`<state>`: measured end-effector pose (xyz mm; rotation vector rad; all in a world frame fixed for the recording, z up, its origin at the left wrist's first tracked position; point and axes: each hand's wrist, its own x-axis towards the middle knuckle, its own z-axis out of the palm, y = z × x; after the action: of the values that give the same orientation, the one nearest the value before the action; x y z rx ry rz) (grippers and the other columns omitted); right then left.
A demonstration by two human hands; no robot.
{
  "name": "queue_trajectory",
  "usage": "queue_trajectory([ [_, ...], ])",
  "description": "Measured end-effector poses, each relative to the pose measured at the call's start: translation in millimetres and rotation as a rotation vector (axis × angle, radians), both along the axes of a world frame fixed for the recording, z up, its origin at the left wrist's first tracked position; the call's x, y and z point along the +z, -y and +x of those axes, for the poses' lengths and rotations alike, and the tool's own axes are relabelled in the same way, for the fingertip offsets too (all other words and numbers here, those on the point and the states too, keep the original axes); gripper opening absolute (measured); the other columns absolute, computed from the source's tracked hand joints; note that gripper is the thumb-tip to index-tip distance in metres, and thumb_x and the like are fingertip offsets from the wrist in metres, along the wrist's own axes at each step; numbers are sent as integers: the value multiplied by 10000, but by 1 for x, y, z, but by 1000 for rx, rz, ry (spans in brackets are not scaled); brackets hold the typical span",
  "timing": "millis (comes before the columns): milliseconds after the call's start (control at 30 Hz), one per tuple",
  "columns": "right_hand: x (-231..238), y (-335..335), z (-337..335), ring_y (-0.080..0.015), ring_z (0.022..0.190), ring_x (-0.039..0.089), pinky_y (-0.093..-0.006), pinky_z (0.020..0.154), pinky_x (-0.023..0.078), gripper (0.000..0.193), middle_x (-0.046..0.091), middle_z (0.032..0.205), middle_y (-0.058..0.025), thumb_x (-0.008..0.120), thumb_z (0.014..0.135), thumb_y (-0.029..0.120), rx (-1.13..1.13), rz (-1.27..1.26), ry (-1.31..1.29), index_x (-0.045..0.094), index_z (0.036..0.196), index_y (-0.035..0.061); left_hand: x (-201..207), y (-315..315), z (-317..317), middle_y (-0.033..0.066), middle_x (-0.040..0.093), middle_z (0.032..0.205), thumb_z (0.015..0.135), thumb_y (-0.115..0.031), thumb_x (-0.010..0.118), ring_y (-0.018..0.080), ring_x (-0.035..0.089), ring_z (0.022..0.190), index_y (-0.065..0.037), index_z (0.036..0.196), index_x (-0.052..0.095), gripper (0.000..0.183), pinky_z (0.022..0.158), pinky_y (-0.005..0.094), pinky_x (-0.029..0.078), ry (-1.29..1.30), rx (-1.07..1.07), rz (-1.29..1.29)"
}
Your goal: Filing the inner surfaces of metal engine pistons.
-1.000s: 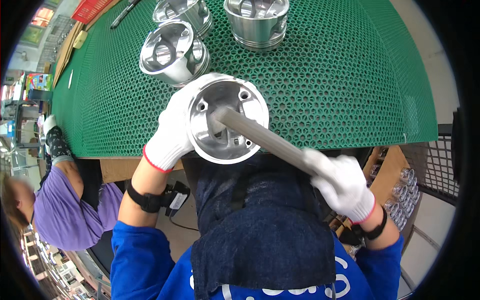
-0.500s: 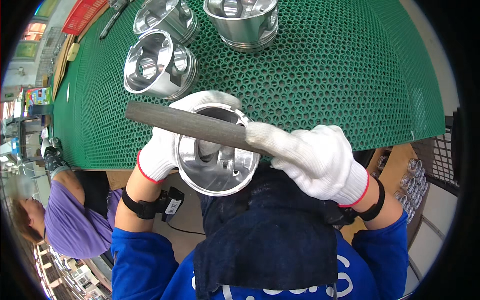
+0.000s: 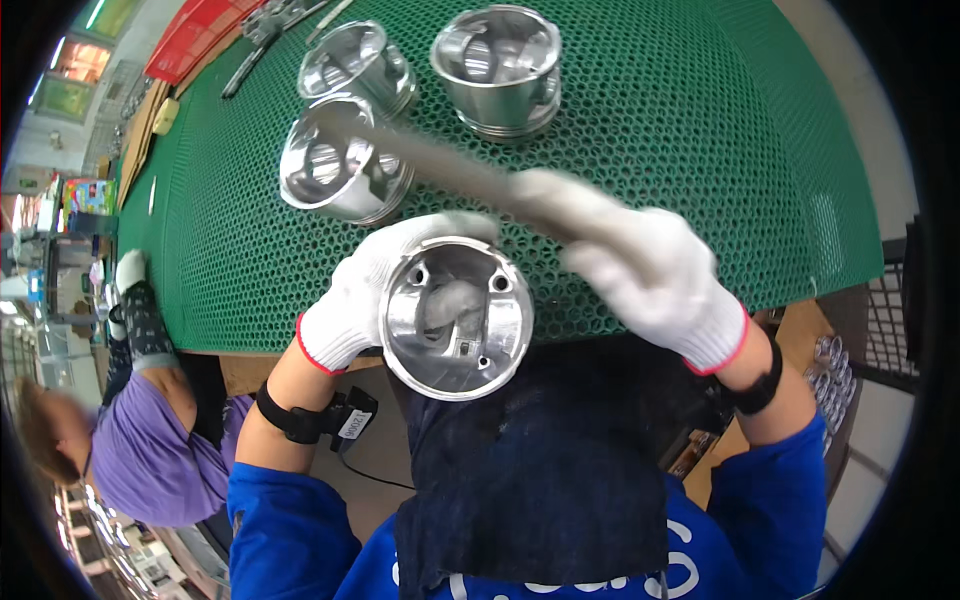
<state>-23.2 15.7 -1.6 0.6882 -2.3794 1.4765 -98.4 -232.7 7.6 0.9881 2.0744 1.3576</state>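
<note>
A bare metal piston [image 3: 506,330] is held at the near edge of the table, its hollow underside facing up. The left hand [image 3: 368,282], in a white knit glove, grasps it around the left and far sides, and a white gloved finger shows inside the hollow. The right hand [image 3: 660,272], also gloved, is clenched around a grey bar [image 3: 445,165], blurred, which slants up and left so its far end overlaps one of three standing pistons [image 3: 500,88]. These rest on green honeycomb matting [image 3: 700,170]; a red basket [image 3: 205,38] sits at the far left.
</note>
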Motion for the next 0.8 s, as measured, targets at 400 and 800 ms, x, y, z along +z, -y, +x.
queue_trajectory([
  [400,-28,-34,57,-31,583,401,-189,488,332,725,487,1367,-118,508,980,396,-317,-314,332,258,1467,-79,69,88,79,141,630,921,749,-189,745,329,635,865,-38,1190,625,481,766,399,509,-323,-317,-384],
  [800,-37,-38,65,-37,458,373,-196,385,308,671,562,810,-35,464,1000,368,-304,-296,281,258,1470,-64,55,59,39,-22,588,766,687,-198,639,167,581,821,-138,825,600,155,842,330,528,-1315,-319,-362],
])
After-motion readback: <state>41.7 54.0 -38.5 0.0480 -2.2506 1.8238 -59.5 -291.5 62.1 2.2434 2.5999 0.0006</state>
